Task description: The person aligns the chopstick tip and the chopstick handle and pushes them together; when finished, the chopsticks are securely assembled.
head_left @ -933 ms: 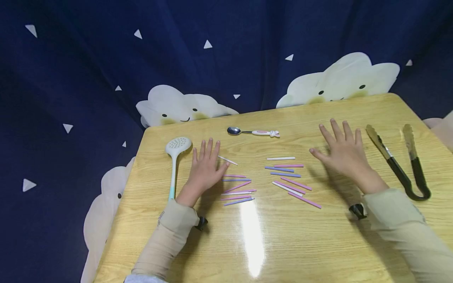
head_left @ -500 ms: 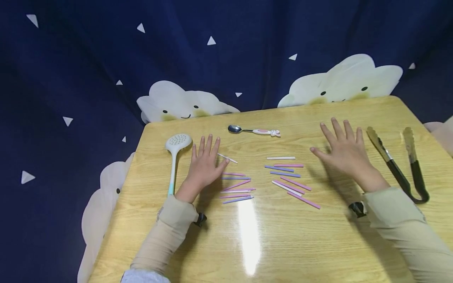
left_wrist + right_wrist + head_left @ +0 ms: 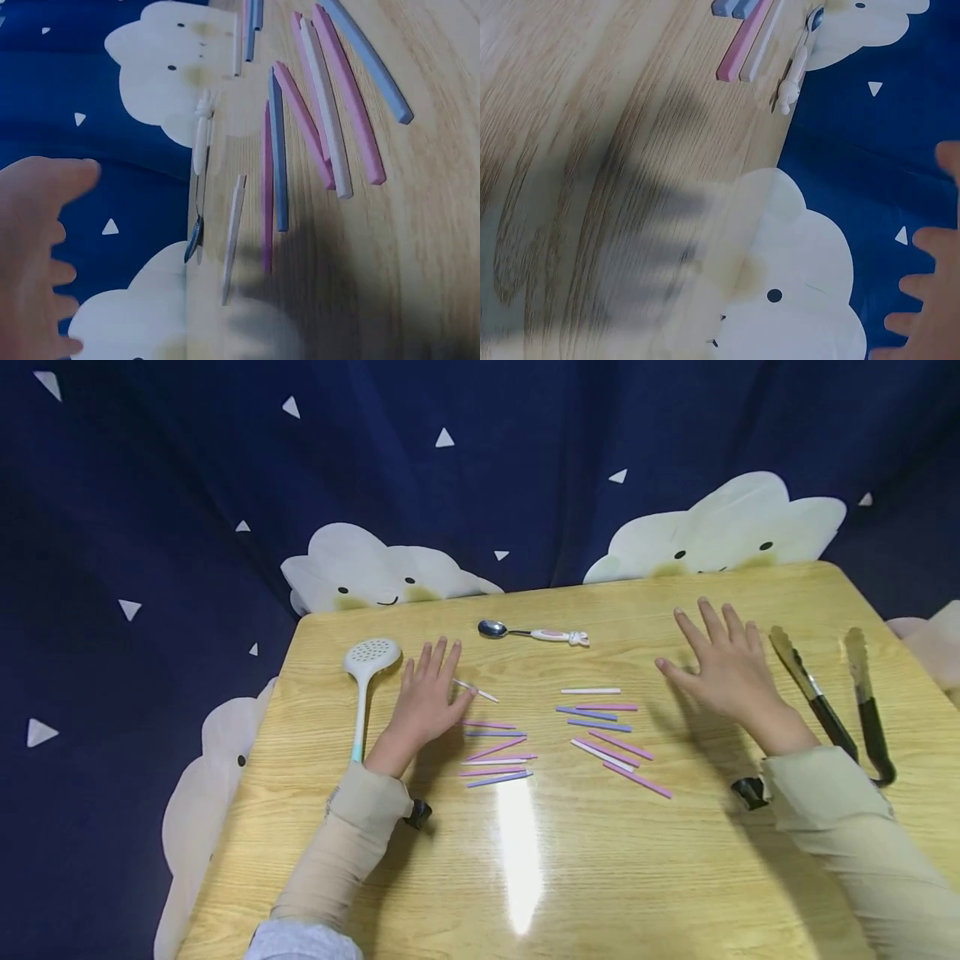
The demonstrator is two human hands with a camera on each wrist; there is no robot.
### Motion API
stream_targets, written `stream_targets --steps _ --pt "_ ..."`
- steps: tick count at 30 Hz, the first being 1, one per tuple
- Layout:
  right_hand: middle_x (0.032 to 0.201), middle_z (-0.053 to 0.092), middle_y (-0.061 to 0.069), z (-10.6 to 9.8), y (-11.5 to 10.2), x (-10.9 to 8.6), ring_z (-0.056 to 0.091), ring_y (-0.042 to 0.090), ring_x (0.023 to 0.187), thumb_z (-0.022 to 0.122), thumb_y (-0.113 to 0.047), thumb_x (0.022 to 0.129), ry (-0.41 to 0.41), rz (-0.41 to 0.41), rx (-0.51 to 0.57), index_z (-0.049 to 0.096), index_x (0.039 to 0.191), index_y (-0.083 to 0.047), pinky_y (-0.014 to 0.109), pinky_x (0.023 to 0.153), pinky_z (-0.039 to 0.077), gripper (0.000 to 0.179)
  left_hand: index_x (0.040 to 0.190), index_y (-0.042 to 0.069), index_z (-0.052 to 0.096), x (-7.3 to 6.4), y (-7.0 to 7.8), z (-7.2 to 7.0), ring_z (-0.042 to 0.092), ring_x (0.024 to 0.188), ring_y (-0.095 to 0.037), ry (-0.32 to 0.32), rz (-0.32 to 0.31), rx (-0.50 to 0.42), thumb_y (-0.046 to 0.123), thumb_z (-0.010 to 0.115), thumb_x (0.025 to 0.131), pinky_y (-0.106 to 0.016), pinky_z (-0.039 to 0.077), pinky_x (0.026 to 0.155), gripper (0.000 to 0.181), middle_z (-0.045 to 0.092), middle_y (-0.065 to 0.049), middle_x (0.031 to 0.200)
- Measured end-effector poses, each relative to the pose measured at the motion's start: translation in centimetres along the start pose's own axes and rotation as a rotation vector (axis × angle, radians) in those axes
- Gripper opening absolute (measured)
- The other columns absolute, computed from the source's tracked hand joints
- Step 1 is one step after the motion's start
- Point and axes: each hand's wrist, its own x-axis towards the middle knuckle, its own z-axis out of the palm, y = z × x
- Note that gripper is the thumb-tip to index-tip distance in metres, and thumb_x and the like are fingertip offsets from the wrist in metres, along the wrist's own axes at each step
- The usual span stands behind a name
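Observation:
My left hand [image 3: 427, 697] hovers palm down with fingers spread, holding nothing, between a white slotted skimmer [image 3: 372, 656] and a loose white stick [image 3: 480, 692]. Its thumb overlaps that stick's end in the head view. To the right of this hand lies one group of thin pink, white and blue sticks [image 3: 498, 733]. A second group of sticks [image 3: 600, 725] lies further right. Beyond it, my right hand [image 3: 727, 681] is also spread out above the table with nothing in its grasp. In the left wrist view the sticks [image 3: 277, 165] look straight-edged and flat-ended.
A small spoon [image 3: 551, 635] with a rabbit-shaped handle end lies near the table's back edge. Spread tongs [image 3: 828, 722] with black handles lie right of my right hand, their bend partly behind the sleeve. A dark blue cloud-print curtain [image 3: 525, 460] hangs behind the wooden table [image 3: 615, 877].
The head view has shifted slightly. My right hand has moved a little forward, and its sleeve now overlaps the tongs' bend. Both hands stay spread; sticks and utensils lie as before.

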Motion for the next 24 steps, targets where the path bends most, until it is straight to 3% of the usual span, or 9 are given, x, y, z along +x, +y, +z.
stream_targets --steps 4,9,11,14,18,24 --pt "0.144 0.013 0.024 0.3 -0.1 0.8 0.008 0.047 0.129 0.05 -0.034 0.09 0.001 -0.04 0.092 0.029 0.139 -0.006 0.066 0.096 0.011 0.06 0.137 0.006 0.033 0.6 -0.1 0.3 0.026 0.129 -0.033 0.06 0.088 0.005 0.032 0.05 0.091 -0.048 0.019 0.105 0.056 0.032 -0.017 0.14" --pt "0.131 0.036 0.026 1.6 -0.6 1.9 0.032 0.045 0.117 0.051 -0.023 0.091 -0.121 -0.036 0.22 0.044 0.128 0.0 0.06 0.091 0.028 0.045 0.113 0.002 0.059 1.8 -0.4 1.6 0.056 0.101 -0.03 0.144 0.215 0.018 0.018 0.059 0.086 -0.042 0.042 0.089 0.032 0.06 -0.016 0.11" --pt "0.125 0.044 0.026 2.4 -0.9 2.3 0.041 0.042 0.111 0.05 -0.02 0.091 -0.185 -0.039 0.267 0.048 0.124 0.002 0.057 0.087 0.035 0.04 0.107 0.002 0.063 2.2 -0.5 2.2 0.059 0.092 -0.028 0.129 0.244 0.022 0.015 0.061 0.084 -0.04 0.046 0.082 0.026 0.063 -0.013 0.101" --pt "0.116 0.051 0.024 3.7 -1.4 3.0 0.049 0.037 0.102 0.05 -0.016 0.091 -0.254 -0.057 0.309 0.054 0.118 0.003 0.052 0.081 0.041 0.033 0.102 0.004 0.065 2.7 -0.6 3.0 0.06 0.087 -0.025 0.056 0.264 0.031 0.013 0.061 0.084 -0.038 0.047 0.078 0.02 0.064 -0.01 0.095" --pt "0.106 0.057 0.021 5.3 -2.5 3.9 0.054 0.033 0.093 0.053 -0.009 0.088 -0.276 -0.134 0.292 0.059 0.11 0.004 0.046 0.078 0.045 0.027 0.1 0.006 0.065 3.3 -0.5 3.6 0.058 0.087 -0.024 -0.023 0.287 0.046 0.011 0.061 0.083 -0.037 0.048 0.076 0.018 0.063 -0.008 0.093" --pt "0.094 0.06 0.014 6.7 -3.9 5.3 0.056 0.026 0.083 0.06 -0.005 0.081 -0.32 -0.252 0.262 0.064 0.101 0.003 0.042 0.075 0.046 0.021 0.093 0.005 0.066 4.1 -0.4 4.2 0.058 0.082 -0.024 -0.032 0.337 0.106 0.008 0.063 0.081 -0.035 0.049 0.069 0.013 0.061 -0.008 0.09"
